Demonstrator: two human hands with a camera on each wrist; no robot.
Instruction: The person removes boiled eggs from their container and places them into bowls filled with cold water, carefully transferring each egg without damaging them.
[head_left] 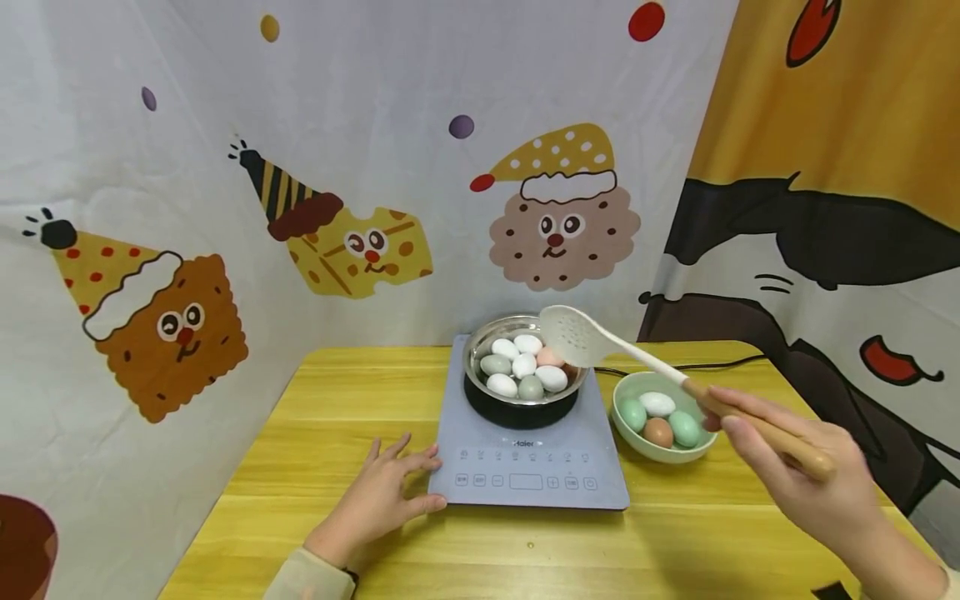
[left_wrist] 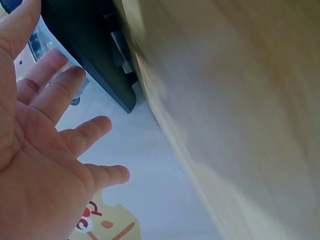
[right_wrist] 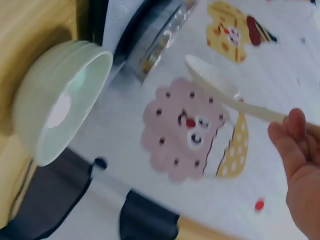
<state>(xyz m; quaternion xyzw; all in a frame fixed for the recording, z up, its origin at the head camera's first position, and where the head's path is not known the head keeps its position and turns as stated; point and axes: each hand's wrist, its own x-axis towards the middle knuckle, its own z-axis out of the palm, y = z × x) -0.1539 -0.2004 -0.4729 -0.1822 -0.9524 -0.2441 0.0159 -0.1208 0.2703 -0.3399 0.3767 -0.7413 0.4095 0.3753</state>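
One slotted spoon (head_left: 577,336), its wooden handle (head_left: 804,452) grasped in the right hand (head_left: 821,500), is held above one metal pot (head_left: 510,325) containing at least eight eggs (head_left: 524,365), on one cooker (head_left: 525,462) marked "Haier", its left edge touched by the left hand (head_left: 384,493), fingers spread and gripping nothing, beside one green bowl (head_left: 663,454) of four eggs (head_left: 658,432).

makeshift cooking corner, cartoon-printed curtains (head_left: 390,92), electric cooktop (head_left: 525,461), wooden table (head_left: 367,392)

White perforated spoon (head_left: 647,361), wooden-handled, above pot (head_left: 476,354) of eggs (head_left: 524,365)
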